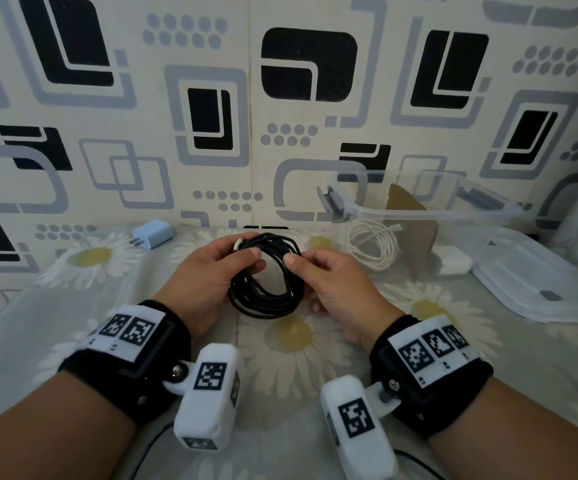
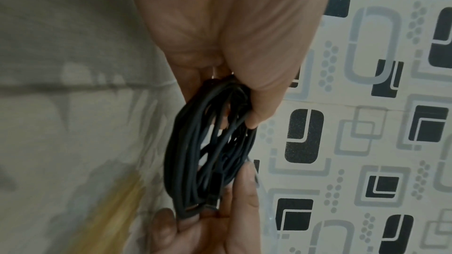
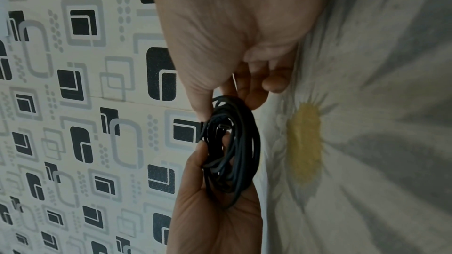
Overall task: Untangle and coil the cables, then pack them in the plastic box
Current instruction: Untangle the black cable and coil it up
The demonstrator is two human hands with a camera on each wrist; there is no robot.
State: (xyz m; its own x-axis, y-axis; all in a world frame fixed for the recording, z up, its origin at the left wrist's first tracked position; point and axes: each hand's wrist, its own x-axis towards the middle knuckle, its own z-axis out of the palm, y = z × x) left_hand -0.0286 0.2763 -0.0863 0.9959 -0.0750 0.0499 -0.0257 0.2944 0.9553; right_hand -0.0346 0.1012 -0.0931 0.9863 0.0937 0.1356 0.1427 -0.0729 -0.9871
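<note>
Pinching the black cable coil (image 1: 266,277) between left hand (image 1: 208,271) and right hand (image 1: 336,289) — loops springing loose and re-tangling likely if either grip slackens.

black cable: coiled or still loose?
Coiled: the black cable forms a stacked ring, held between the left hand and right hand.

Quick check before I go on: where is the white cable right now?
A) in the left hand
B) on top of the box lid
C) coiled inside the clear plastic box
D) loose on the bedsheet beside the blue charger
C: the white cable lies coiled inside the clear plastic box, while both hands hold the black cable.
</note>
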